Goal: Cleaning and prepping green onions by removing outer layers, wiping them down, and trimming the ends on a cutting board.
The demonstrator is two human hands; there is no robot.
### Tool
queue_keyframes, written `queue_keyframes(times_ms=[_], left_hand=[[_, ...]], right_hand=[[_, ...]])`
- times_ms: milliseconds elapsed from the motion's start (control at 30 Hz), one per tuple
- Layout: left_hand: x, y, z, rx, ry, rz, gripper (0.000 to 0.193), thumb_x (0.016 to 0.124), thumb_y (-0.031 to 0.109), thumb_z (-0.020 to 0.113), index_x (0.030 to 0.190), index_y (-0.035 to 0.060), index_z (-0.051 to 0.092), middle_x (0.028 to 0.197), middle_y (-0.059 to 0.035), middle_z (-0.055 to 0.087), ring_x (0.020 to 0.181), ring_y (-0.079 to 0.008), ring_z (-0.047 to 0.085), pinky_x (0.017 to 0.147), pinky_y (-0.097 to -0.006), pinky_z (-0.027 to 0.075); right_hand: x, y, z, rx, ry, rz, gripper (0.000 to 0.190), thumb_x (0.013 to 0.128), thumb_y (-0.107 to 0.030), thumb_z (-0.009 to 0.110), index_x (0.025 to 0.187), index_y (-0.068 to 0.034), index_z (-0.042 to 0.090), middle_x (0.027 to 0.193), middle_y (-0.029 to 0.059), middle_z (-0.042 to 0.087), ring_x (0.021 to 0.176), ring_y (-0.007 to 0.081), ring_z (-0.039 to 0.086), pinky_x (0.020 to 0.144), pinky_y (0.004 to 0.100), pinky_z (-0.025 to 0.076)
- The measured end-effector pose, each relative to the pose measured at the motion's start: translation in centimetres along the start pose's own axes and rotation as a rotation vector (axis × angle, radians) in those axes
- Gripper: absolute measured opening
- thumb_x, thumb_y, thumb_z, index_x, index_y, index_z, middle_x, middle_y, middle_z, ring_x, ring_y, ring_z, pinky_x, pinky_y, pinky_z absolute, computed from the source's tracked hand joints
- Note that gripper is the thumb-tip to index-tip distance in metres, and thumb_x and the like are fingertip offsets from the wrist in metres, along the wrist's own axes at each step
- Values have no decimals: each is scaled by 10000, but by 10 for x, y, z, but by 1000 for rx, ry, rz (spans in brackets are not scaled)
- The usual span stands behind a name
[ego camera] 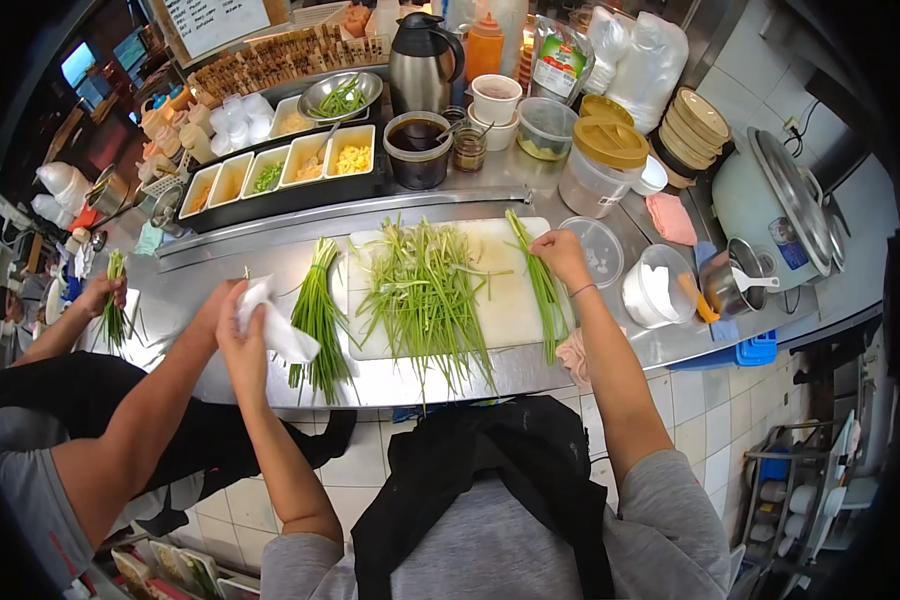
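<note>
My left hand [244,337] holds a crumpled white paper towel [281,328] above the steel counter, left of a tied bunch of green chives [322,307]. On a white cutting board [511,315] lies a loose heap of long green chives [424,292], with paler ends toward the back. My right hand [561,251] is over the board's right side, its fingertips closed near the top of a narrower bundle of green stalks [541,292]; whether they pinch a stalk, I cannot tell. A pink cloth [572,356] touches the board's front right corner.
At left a co-worker's hand [105,294] holds another green bunch; the co-worker's other hand is beside my left one. Behind the board stand topping trays [277,174], a tub of dark liquid [418,150] and a steel jug [420,67]. Tubs [649,289] and a pot [727,281] stand right.
</note>
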State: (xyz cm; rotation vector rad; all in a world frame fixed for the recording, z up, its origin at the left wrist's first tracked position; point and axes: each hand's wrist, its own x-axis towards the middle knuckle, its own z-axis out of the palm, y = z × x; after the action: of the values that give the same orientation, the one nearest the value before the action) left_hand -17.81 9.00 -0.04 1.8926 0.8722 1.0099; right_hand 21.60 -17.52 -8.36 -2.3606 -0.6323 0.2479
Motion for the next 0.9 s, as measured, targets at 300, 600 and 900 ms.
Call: queue_keyframes(times_ms=[300, 600, 900], left_hand=[[-31, 17, 66, 22, -284, 141, 361, 690, -113, 447, 966, 45, 617, 961, -107, 559, 858, -174, 555, 708, -232, 430], [-47, 29, 62, -2, -226, 18, 369, 647, -113, 416, 917, 22, 628, 949, -128, 550, 854, -210, 555, 695, -242, 428], [-49, 34, 75, 313, -175, 160, 391, 706, -34, 512, 1084, 57, 556, 1185, -211, 410, 1037, -332, 461, 815, -356, 412]], right_hand=[[1, -29, -38, 502, -190, 76, 173, 720, -144, 642, 775, 19, 626, 660, 51, 606, 539, 116, 557, 496, 236, 437], [-11, -42, -8, -10, 201, -56, 229, 727, -225, 632, 823, -18, 647, 752, 144, 637, 657, 259, 619, 602, 331, 482], [10, 13, -3, 48, -97, -18, 225, 667, -216, 696, 710, 2, 663, 649, 145, 625, 597, 216, 606, 593, 302, 467]])
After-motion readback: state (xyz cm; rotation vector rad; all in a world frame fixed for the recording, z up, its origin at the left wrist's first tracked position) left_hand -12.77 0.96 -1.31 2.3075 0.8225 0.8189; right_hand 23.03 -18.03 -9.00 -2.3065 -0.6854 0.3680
